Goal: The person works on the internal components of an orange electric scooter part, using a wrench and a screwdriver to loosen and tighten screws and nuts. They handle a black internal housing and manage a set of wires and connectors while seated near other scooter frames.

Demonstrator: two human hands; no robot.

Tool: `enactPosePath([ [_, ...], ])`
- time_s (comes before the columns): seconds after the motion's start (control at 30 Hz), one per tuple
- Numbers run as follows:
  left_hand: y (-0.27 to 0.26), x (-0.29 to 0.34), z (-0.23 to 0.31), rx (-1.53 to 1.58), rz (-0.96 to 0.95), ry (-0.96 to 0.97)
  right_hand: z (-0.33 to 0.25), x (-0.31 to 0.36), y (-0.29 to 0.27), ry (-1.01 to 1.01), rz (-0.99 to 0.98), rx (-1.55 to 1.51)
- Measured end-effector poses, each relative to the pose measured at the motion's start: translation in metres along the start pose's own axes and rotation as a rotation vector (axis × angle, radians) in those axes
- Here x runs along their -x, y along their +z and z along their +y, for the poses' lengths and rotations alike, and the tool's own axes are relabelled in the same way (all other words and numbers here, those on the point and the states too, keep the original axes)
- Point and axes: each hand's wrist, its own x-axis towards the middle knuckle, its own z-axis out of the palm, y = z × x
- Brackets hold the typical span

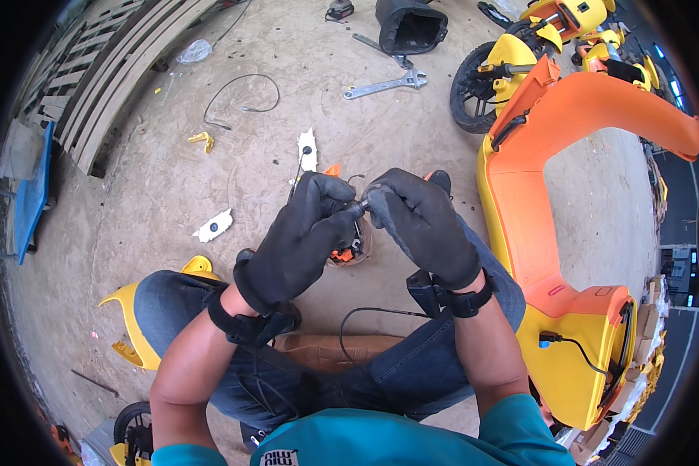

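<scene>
I see both hands in black gloves, meeting near the centre of the view, above the knees in blue jeans. My left hand [303,237] is curled almost closed, with the fingertips pinched on a thin dark wire end [360,203] at about 12 o'clock from its palm. My right hand [419,225] is also nearly closed, and its thumb and first finger pinch the same wire end from the 3 o'clock side, so the two hands touch each other there. Under the hands, partly hidden, sits a small round part with orange pieces [348,252]; I cannot tell exactly what it is, or whether a hand holds it.

A black cable [365,314] loops at 6 o'clock from the hands, across the lap. At 3 o'clock stands a large orange and yellow scooter body panel [551,233], near my right knee. At 12 o'clock, well apart on the sandy floor [163,194], lies a silver adjustable wrench [387,84], and beside it is a black plastic housing [410,27]. Two white flat pieces [214,226] lie at 10 o'clock, and a thin wire loop [241,97] at 11 o'clock. A yellow fender [136,322] is at 8 o'clock, by my left knee.
</scene>
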Motion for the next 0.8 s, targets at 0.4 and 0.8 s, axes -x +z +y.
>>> enactPosePath([
  [0.4,-0.013,-0.004,-0.005,0.105,-0.03,0.007,0.001,0.0,0.008,0.097,-0.041,-0.35],
  [0.8,-0.011,-0.004,0.006,0.088,-0.015,0.004,0.002,0.0,0.011,-0.004,0.035,-0.259],
])
